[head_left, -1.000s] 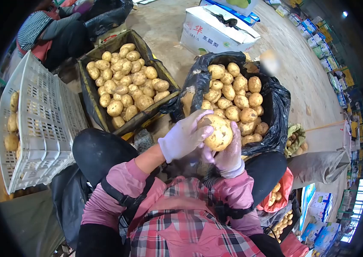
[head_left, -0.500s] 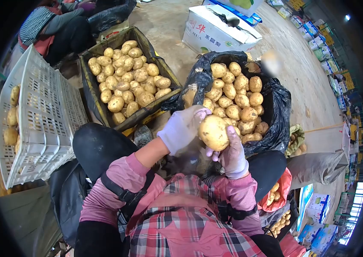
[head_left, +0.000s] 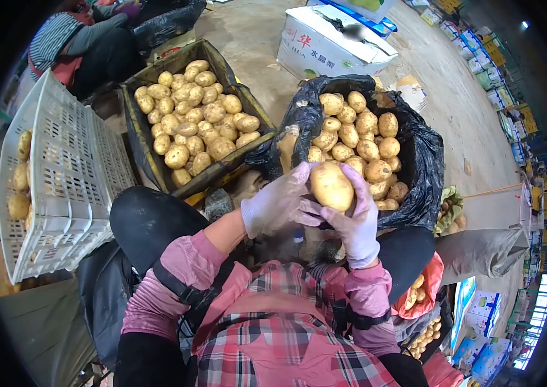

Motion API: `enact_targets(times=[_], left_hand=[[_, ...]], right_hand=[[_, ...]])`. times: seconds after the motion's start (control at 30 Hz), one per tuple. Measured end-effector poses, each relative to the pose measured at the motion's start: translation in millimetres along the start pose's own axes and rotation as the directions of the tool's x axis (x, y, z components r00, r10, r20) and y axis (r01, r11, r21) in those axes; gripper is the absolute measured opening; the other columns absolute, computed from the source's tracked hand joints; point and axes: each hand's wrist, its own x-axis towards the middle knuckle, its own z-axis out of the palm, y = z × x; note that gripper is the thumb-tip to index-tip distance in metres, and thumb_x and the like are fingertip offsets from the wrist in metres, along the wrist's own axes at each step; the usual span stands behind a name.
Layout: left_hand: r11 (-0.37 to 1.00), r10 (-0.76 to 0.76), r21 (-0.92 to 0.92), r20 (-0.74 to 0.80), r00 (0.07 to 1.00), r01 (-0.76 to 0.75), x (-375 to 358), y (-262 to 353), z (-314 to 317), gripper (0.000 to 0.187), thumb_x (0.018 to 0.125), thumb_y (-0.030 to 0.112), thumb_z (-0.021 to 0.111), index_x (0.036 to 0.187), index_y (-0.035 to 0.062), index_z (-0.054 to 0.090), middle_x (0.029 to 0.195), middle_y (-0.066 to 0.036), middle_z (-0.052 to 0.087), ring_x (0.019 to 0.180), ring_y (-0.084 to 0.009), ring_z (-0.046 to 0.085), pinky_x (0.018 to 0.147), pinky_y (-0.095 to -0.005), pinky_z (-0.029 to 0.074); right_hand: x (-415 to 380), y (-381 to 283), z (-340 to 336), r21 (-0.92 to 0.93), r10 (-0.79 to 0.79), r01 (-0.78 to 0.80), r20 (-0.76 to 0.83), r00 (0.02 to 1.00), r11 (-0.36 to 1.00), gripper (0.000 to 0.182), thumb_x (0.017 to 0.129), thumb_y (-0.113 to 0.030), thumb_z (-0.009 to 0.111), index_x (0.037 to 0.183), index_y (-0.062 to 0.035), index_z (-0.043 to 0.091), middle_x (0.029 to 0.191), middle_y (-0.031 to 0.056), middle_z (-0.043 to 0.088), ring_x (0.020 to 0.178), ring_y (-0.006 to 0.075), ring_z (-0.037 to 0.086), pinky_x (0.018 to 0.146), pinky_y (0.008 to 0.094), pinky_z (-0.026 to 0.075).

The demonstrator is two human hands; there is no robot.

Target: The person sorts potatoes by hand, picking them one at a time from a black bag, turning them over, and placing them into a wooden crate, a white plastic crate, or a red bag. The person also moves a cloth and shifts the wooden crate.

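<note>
A large pale potato [head_left: 332,186] is held up between my two gloved hands, in front of the black-lined box [head_left: 423,151] of potatoes. My right hand [head_left: 358,216] grips it from the right and below. My left hand [head_left: 281,203] is at its left side, fingers spread, with the fingertips by the potato's edge. Beyond my left hand stands a dark-lined crate [head_left: 147,155] holding several potatoes in a heap.
At the left a white plastic crate [head_left: 60,187] stands tilted with potatoes inside. A white carton [head_left: 309,48] is on the floor ahead. Another person [head_left: 86,42] sits at the upper left. A red bag [head_left: 429,287] of potatoes lies beside my right knee.
The potato has turned and shifted slightly right and up. My left hand has opened its fingers and moved below and left of it, while my right hand has risen along its right side.
</note>
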Motion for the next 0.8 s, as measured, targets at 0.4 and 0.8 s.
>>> enact_targets(times=[0.4,0.8], left_hand=[[0.982,-0.023,-0.182,0.097,0.995,0.040,0.1,3.9,-9.2,0.073,0.096,0.063,0.047,0.145,0.0094,0.039,0.131,-0.016,0.059,0.109,-0.0311,0.066,0.096,-0.0450,0.054],[0.676,-0.020,0.390,-0.839,0.544,0.626,-45.7,87.7,-223.2,0.070,0.085,0.031,0.075,0.138,0.0031,0.040,0.122,-0.016,0.059,0.100,-0.0277,0.066,0.063,-0.0383,0.062]], right_hand=[[3.4,17.3,-1.5,-0.076,0.038,-0.057,-0.228,0.973,0.995,0.022,0.097,-0.006,0.061,0.116,0.0019,0.067,0.115,0.0109,0.069,0.105,0.0168,0.064,0.090,0.0279,0.052],[10.0,138.7,-62.1,-0.665,0.014,-0.164,-0.226,0.974,0.729,0.022,0.094,-0.017,0.062,0.106,-0.0008,0.071,0.102,0.0159,0.073,0.094,0.0270,0.070,0.085,0.0348,0.053]])
